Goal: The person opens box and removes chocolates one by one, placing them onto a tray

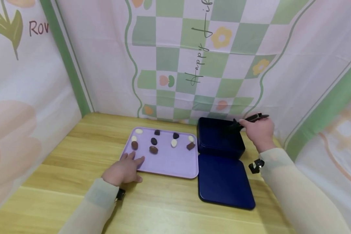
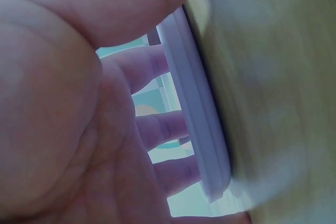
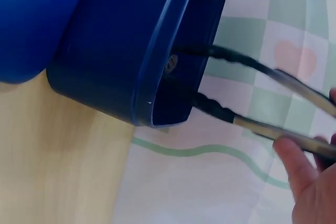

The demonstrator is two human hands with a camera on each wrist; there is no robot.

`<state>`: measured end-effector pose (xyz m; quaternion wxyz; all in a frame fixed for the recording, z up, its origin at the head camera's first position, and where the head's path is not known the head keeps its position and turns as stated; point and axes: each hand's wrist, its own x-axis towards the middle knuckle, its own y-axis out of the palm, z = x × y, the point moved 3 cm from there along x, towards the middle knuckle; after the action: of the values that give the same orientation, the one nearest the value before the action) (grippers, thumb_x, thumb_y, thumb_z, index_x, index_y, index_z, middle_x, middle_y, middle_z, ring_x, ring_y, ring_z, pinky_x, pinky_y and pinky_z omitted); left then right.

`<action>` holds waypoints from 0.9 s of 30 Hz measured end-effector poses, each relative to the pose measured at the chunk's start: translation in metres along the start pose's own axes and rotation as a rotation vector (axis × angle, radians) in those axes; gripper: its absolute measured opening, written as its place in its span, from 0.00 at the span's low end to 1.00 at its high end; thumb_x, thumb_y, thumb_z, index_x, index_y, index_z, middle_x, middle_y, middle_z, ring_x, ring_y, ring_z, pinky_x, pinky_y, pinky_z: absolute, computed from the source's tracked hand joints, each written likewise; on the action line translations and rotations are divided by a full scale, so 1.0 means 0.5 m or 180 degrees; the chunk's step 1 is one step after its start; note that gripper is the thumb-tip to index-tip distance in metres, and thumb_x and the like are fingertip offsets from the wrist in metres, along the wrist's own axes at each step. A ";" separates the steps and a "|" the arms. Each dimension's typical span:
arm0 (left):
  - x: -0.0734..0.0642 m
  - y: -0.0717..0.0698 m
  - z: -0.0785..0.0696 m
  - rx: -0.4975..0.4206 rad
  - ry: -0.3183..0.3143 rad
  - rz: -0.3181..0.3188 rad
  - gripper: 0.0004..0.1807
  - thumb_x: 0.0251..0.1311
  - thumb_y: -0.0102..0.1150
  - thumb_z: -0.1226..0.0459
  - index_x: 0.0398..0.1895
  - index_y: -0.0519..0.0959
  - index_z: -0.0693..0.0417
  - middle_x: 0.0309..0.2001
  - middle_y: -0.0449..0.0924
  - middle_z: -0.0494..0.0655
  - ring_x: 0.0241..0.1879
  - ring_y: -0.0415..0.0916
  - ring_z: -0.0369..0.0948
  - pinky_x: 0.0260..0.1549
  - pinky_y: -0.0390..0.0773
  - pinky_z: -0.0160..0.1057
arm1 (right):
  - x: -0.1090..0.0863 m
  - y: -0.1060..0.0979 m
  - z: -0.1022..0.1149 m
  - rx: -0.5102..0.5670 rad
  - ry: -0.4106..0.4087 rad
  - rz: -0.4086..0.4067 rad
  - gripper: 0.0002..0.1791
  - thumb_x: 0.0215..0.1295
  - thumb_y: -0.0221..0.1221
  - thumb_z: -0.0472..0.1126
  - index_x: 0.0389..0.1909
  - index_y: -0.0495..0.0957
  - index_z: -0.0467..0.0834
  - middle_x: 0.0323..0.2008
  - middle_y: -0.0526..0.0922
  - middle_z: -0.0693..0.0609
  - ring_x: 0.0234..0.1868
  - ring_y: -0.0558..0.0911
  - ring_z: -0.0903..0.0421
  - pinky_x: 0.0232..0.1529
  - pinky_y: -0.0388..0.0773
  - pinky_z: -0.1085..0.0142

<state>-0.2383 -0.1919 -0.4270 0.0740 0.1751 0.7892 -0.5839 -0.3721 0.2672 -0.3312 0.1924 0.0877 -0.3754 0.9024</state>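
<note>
My right hand (image 1: 260, 131) grips a pair of black-tipped tongs (image 3: 294, 85) whose ends reach into an open dark blue box (image 1: 220, 151). In the right wrist view the tong arms stand apart, and a small brownish piece (image 3: 171, 63) shows by their tips inside the box. My left hand (image 1: 124, 170) rests with spread fingers over the front left corner of a lilac tray (image 1: 172, 164). On the tray lie several chocolates: white ovals (image 1: 174, 143), brown ovals (image 1: 153, 149), dark pieces (image 1: 176, 135) and a brown block (image 1: 190, 146).
A flat dark blue lid (image 1: 226, 182) lies in front of the box, beside the tray's right edge. Everything stands on a wooden table (image 1: 161, 204). Behind it hangs a checked, printed cloth (image 1: 193, 65), with more cloth at both sides.
</note>
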 end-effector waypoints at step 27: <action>-0.003 -0.005 -0.001 0.0032 0.0005 0.0020 0.45 0.56 0.71 0.53 0.76 0.62 0.49 0.76 0.45 0.66 0.73 0.38 0.68 0.63 0.53 0.71 | -0.168 0.036 0.166 0.2999 -0.0318 0.0589 0.16 0.50 0.74 0.28 0.38 0.81 0.28 0.37 0.84 0.43 0.36 0.87 0.54 0.39 0.85 0.62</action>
<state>-0.2379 -0.1923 -0.4240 0.0743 0.1783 0.7858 -0.5876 -0.3017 0.1730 -0.3102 0.0324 0.1749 0.0592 0.9823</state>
